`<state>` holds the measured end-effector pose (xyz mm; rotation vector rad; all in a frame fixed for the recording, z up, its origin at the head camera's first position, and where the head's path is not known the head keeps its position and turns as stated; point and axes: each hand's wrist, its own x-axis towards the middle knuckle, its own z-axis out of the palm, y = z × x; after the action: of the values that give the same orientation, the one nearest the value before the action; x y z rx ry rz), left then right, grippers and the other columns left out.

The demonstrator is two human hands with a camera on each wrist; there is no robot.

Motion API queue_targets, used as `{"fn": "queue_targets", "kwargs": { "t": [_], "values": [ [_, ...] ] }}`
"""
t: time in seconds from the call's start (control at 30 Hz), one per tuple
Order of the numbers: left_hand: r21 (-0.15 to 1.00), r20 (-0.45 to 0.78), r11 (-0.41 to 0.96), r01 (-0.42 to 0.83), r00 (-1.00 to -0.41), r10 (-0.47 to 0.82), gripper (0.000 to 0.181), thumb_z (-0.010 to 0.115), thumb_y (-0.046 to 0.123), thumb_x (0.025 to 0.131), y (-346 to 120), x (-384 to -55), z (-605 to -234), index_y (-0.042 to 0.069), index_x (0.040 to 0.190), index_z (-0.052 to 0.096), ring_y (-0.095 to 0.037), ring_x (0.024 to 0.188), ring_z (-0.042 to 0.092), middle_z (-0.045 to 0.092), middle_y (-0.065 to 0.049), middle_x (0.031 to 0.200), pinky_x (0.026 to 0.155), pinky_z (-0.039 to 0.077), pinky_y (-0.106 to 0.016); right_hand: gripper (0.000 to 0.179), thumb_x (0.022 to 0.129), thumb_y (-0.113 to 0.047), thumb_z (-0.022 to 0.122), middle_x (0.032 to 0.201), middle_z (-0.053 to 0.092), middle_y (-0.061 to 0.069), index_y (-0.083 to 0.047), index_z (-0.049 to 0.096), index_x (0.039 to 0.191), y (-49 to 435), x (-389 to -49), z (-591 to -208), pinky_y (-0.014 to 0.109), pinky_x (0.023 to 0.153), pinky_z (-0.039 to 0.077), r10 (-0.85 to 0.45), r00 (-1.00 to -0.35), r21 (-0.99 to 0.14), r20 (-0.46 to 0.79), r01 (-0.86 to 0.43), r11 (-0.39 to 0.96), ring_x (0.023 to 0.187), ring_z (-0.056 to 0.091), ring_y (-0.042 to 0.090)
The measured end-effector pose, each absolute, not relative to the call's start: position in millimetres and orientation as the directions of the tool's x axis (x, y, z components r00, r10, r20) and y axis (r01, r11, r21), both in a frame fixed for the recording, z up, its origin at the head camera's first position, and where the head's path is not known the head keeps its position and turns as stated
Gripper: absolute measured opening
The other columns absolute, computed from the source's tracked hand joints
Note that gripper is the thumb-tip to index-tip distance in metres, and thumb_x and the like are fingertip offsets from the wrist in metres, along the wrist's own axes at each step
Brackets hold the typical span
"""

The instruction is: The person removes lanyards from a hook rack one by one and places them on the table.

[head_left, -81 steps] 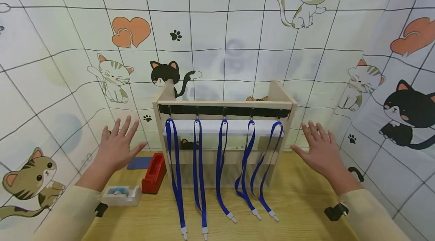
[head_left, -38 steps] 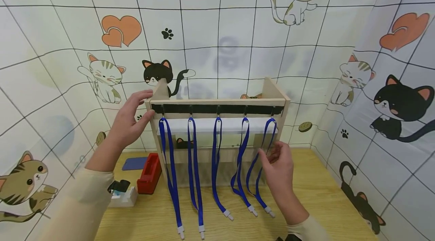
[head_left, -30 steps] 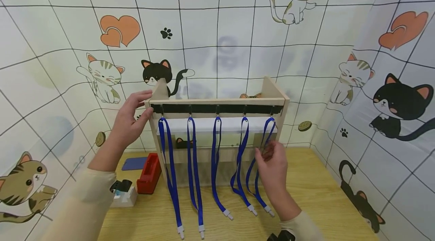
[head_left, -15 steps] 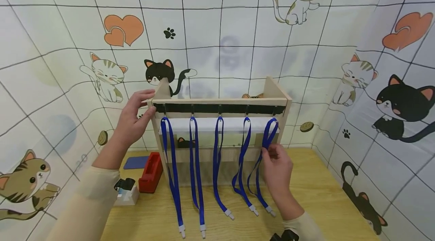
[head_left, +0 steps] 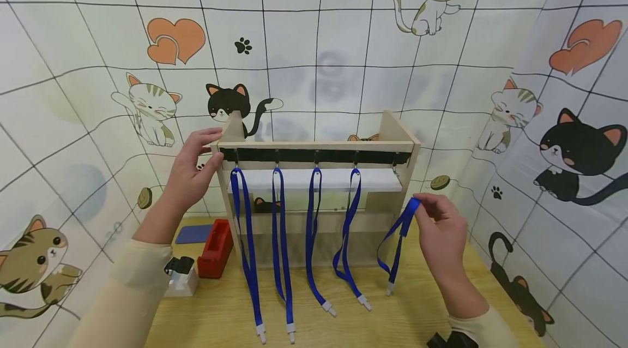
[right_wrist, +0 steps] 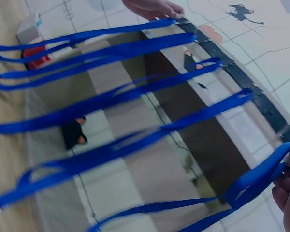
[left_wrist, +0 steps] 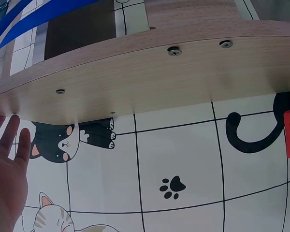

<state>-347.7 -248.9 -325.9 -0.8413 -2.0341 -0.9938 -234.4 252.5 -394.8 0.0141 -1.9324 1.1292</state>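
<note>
A wooden rack (head_left: 316, 146) stands on the table, a black hook strip (head_left: 296, 156) running along its front. Several blue lanyards (head_left: 251, 250) with white end clips hang from the strip's hooks. My left hand (head_left: 188, 173) touches the rack's upper left corner, thumb at the front edge; the left wrist view shows its fingers extended against the side panel (left_wrist: 150, 72). To the right of the rack, my right hand (head_left: 441, 231) pinches another blue lanyard (head_left: 404, 222) by its top loop. The lower part of this lanyard dangles over the table, off the bare rightmost hook (head_left: 395, 161).
Left of the rack are a red holder (head_left: 216, 250), a blue flat pad (head_left: 194, 234) and a white tape dispenser (head_left: 182, 284), partly covered by the left wrist camera. A cat-printed wall covering (head_left: 289, 42) surrounds the wooden table (head_left: 333, 331).
Both hands came in from the sides, the left to the rack's corner. My right hand took hold of the rightmost lanyard, which came off its hook and moved right.
</note>
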Motion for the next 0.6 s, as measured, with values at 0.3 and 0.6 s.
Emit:
{"fn": "queue_targets", "kwargs": {
  "t": [0.3,0.6],
  "values": [
    [0.367,0.817,0.47,0.803,-0.52,0.25,0.043,0.066,-0.002,0.107,-246.2,-346.2,-323.6,0.001,0.149,0.058,-0.014,0.145,0.051,0.055,-0.01,0.162,0.11,0.042,-0.02,0.015,0.106,0.0,0.071,0.104,0.076,0.004,-0.004,0.083,0.114,302.3,-242.7,-366.6,0.01,0.076,0.047,0.261,-0.597,-0.576,0.758,-0.428,0.696,0.087,0.065,-0.005],
    [0.371,0.818,0.479,0.795,-0.525,0.237,0.046,0.068,-0.004,0.104,-247.5,-346.6,-324.6,0.005,0.149,0.06,-0.006,0.144,0.05,0.056,-0.008,0.162,0.107,0.042,-0.019,0.017,0.108,-0.005,0.071,0.109,0.078,0.009,-0.006,0.083,0.119,345.5,-279.8,-360.9,0.016,0.076,0.042,0.162,-0.628,-0.493,0.761,-0.397,0.774,0.09,0.058,-0.006]
  ]
}}
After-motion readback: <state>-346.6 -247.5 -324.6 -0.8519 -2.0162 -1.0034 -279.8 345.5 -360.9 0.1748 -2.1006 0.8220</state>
